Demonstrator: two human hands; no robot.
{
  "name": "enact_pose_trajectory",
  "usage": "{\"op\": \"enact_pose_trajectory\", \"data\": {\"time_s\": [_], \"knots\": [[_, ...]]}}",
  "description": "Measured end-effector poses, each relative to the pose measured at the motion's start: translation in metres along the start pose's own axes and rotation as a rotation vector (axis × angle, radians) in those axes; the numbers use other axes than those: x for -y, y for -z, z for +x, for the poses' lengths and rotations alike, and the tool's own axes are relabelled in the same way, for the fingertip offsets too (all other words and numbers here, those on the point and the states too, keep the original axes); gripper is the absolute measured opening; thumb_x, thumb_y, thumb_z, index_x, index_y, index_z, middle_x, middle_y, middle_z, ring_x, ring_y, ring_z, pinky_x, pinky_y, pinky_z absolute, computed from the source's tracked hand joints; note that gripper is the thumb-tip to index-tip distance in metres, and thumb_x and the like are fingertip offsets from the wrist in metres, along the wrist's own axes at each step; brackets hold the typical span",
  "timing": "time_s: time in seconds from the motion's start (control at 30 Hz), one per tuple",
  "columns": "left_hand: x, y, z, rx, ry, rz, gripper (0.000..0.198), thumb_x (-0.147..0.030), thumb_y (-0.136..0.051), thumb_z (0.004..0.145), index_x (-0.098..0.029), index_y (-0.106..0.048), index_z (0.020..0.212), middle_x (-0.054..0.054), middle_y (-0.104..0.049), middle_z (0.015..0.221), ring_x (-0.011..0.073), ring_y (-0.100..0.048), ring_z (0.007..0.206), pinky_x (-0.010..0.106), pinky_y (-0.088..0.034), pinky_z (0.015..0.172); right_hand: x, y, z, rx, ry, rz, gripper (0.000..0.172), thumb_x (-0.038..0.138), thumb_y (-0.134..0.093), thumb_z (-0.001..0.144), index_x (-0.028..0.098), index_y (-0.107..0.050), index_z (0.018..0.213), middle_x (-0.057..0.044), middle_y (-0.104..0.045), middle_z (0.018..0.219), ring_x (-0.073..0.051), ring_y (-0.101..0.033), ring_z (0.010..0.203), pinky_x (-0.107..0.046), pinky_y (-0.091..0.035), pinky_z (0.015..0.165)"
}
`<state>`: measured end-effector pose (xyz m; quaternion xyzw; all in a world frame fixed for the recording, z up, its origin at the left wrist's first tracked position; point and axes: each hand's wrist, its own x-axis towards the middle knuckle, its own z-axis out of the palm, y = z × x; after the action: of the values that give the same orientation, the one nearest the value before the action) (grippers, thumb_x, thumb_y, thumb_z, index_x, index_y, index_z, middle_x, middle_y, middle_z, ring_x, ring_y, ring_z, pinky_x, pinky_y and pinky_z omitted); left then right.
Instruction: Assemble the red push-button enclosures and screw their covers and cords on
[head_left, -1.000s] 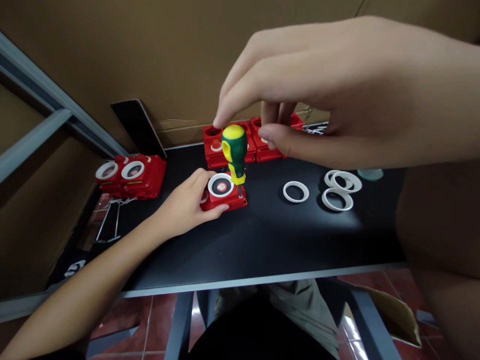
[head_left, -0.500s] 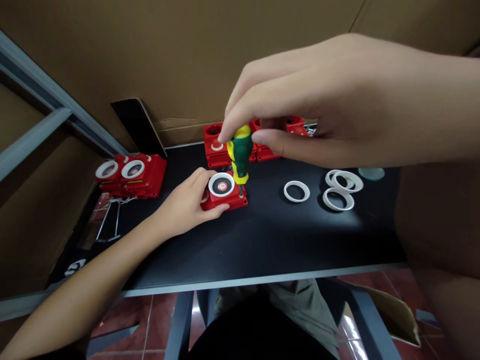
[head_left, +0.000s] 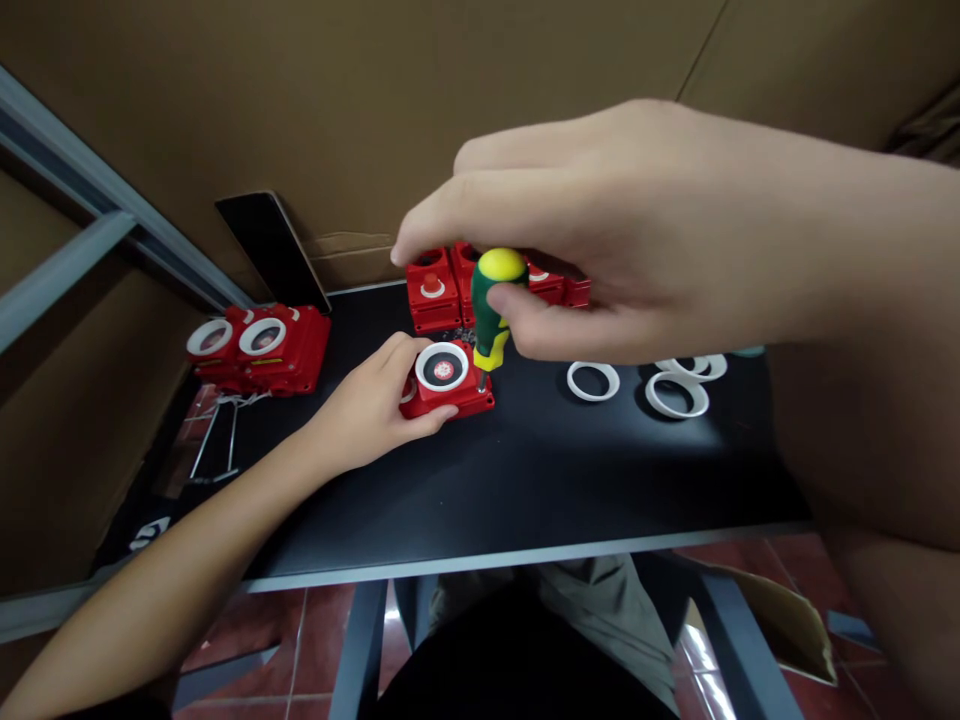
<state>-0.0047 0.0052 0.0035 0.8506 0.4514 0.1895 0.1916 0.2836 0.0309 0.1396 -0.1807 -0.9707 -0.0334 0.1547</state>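
Note:
My left hand (head_left: 369, 408) grips a red box with a white ring and black round face (head_left: 444, 377) and holds it down on the black table (head_left: 525, 480). My right hand (head_left: 622, 240), close to the camera, has its fingers wrapped round the green and yellow handle of a short screwdriver (head_left: 491, 305). The screwdriver stands nearly upright with its tip at the box's right corner.
More red boxes (head_left: 435, 290) sit at the back of the table and two with white rings (head_left: 259, 345) at the left. Loose white rings (head_left: 592, 381) lie to the right. A dark phone (head_left: 271, 250) leans on the cardboard wall (head_left: 337, 110). Metal parts (head_left: 214, 440) lie at the left edge.
My right hand came down from just above the screwdriver and closed its fingers round the handle. The left hand and the red box stayed put.

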Motion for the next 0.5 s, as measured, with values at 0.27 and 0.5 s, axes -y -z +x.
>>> {"op": "enact_pose_trajectory", "data": {"time_s": [0.27, 0.5], "knots": [[0.0002, -0.0011, 0.0009, 0.012, -0.004, 0.007, 0.061, -0.056, -0.077, 0.100, -0.021, -0.061, 0.148, 0.013, -0.071, 0.137, 0.0349, -0.072, 0.123, 0.048, -0.062, 0.110, 0.0042, -0.0043, 0.0028, -0.024, -0.098, -0.142, 0.045, 0.032, -0.050, 0.107, 0.030, -0.064, 0.150, 0.003, -0.075, 0.108, -0.010, -0.050, 0.076, -0.031, -0.031, 0.075], [0.0014, -0.0014, 0.0005, 0.017, -0.002, 0.001, 0.064, -0.057, -0.077, 0.100, -0.019, -0.060, 0.149, 0.017, -0.068, 0.153, 0.0391, -0.069, 0.140, 0.052, -0.059, 0.118, 0.0045, -0.0041, 0.0059, 0.042, -0.145, -0.227, 0.043, 0.050, -0.042, 0.117, 0.023, -0.076, 0.113, -0.001, -0.064, 0.080, -0.012, -0.049, 0.074, -0.032, -0.032, 0.075]]}}
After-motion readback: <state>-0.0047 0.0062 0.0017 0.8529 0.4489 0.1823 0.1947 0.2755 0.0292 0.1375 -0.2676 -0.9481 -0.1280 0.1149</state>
